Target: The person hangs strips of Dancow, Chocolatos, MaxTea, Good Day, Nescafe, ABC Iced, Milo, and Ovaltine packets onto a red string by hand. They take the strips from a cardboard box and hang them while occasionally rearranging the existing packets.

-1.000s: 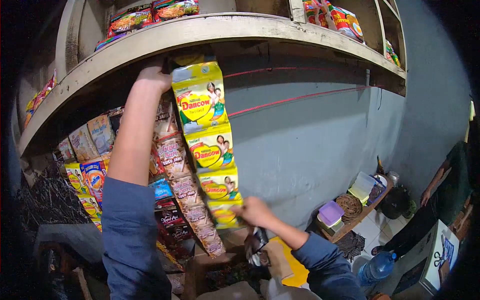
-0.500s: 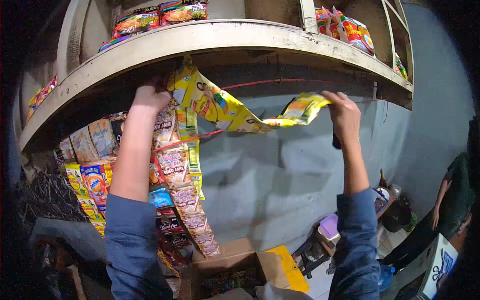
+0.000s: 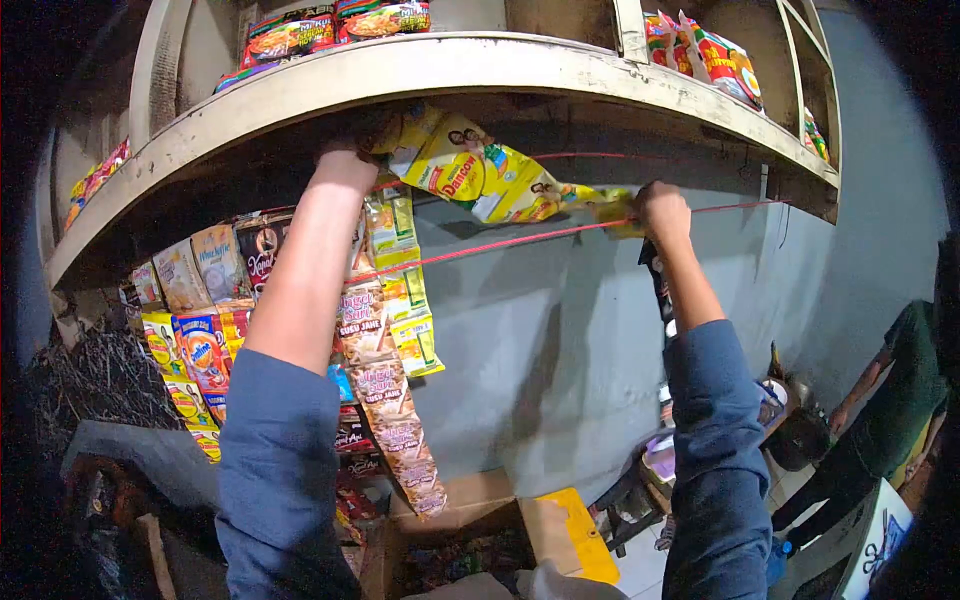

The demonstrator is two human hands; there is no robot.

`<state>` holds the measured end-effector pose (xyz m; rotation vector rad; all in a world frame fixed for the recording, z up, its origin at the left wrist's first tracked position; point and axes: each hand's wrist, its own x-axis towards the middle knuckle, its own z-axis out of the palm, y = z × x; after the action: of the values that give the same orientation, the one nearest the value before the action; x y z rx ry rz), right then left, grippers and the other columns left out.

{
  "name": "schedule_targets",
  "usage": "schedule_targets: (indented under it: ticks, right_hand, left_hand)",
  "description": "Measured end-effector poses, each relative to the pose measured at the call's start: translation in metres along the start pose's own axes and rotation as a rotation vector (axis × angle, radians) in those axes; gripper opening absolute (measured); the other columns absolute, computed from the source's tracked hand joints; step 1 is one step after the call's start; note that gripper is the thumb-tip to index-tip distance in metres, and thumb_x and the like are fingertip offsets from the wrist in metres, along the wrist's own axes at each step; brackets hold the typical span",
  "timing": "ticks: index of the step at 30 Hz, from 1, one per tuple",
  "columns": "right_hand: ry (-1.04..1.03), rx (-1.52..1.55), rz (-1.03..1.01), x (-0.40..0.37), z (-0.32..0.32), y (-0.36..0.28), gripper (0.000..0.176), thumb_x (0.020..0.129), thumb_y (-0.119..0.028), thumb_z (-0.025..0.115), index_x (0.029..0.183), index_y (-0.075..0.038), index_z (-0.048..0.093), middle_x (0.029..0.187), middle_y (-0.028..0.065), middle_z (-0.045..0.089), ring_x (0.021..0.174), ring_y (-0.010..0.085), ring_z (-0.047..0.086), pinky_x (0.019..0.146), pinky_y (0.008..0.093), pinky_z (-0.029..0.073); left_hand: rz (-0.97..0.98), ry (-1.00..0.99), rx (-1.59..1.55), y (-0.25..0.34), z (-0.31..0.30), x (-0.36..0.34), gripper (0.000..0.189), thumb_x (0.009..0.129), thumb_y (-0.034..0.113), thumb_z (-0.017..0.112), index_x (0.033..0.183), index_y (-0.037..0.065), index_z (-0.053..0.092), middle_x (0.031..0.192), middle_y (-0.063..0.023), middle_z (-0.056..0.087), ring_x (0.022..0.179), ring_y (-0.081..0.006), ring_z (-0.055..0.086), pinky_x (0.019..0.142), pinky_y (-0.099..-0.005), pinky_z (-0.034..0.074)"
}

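Note:
A strip of yellow Dancow milk sachets (image 3: 480,175) stretches between my two raised hands, twisted toward its right end. My right hand (image 3: 663,212) is closed on that end beside the red string (image 3: 520,240). My left hand (image 3: 348,168) is closed at the strip's left end, under the shelf, its fingertips in shadow. Below it hang a strip of yellow-and-white sachets (image 3: 405,290) and a brown Susu Jahe sachet strip (image 3: 385,400). A dark strip (image 3: 657,285) hangs below my right hand, partly behind my forearm.
Overhead runs a wooden shelf (image 3: 480,62) with noodle packs (image 3: 290,38). More sachets (image 3: 205,345) hang at left. An open cardboard box (image 3: 470,500) and a yellow folder-like item (image 3: 578,530) are below. A person (image 3: 890,390) stands at right.
My right hand has moved slightly down and left, drawing the strip's end to the red string. The strip's Dancow face now shows more fully. The view has shifted a little.

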<state>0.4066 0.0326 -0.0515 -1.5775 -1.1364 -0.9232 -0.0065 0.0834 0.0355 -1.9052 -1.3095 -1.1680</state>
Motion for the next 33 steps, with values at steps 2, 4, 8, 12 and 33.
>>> schedule_targets:
  ticks: [2, 4, 8, 12, 33]
  right_hand:
    - [-0.248, 0.043, 0.012, -0.009, 0.003, 0.006, 0.032, 0.072, -0.036, 0.058, 0.068, -0.004, 0.061, 0.073, 0.0186, 0.058, 0.072, 0.0367, 0.056, 0.058, 0.0413, 0.044]
    - [-0.271, 0.100, 0.048, -0.014, -0.006, 0.005, 0.034, 0.071, -0.037, 0.060, 0.070, -0.003, 0.061, 0.073, 0.0194, 0.058, 0.073, 0.0366, 0.056, 0.059, 0.0415, 0.045]
    - [-0.301, 0.262, 0.106, -0.019, -0.029, -0.008, 0.038, 0.069, -0.038, 0.064, 0.074, 0.000, 0.062, 0.072, 0.0211, 0.059, 0.072, 0.0359, 0.057, 0.062, 0.0413, 0.045]
    - [-0.282, 0.331, 0.069, -0.034, -0.044, -0.024, 0.033, 0.072, -0.033, 0.061, 0.079, -0.001, 0.063, 0.069, 0.0217, 0.058, 0.069, 0.0350, 0.058, 0.063, 0.0387, 0.045]
    - [-0.355, 0.600, 0.087, -0.074, -0.036, -0.028, 0.031, 0.078, -0.033, 0.056, 0.094, -0.008, 0.060, 0.066, 0.0175, 0.058, 0.064, 0.0292, 0.058, 0.061, 0.0352, 0.045]
  left_hand:
    - [-0.016, -0.073, -0.004, -0.012, 0.015, 0.009, 0.045, 0.074, 0.027, 0.053, 0.117, 0.016, 0.047, 0.125, -0.0115, 0.041, 0.117, -0.0264, 0.035, 0.097, -0.0280, 0.030]
    - [-0.021, -0.110, -0.008, 0.003, 0.005, 0.001, 0.045, 0.074, 0.028, 0.054, 0.117, 0.017, 0.047, 0.125, -0.0114, 0.041, 0.117, -0.0263, 0.035, 0.096, -0.0282, 0.030]
    - [-0.153, -0.251, 0.054, 0.082, -0.037, -0.032, 0.030, 0.075, 0.014, 0.046, 0.100, 0.000, 0.055, 0.102, -0.0220, 0.054, 0.093, -0.0288, 0.054, 0.082, -0.0328, 0.043]
    - [-0.659, 0.195, -1.897, 0.102, -0.032, -0.032, 0.023, 0.083, 0.005, 0.036, 0.098, 0.004, 0.052, 0.100, -0.0108, 0.055, 0.091, -0.0206, 0.053, 0.087, -0.0291, 0.040]
    - [-0.247, -0.105, -1.323, 0.072, -0.042, -0.095, 0.047, 0.073, 0.006, 0.059, 0.110, -0.007, 0.034, 0.102, -0.0175, 0.054, 0.090, -0.0212, 0.055, 0.077, -0.0285, 0.045]
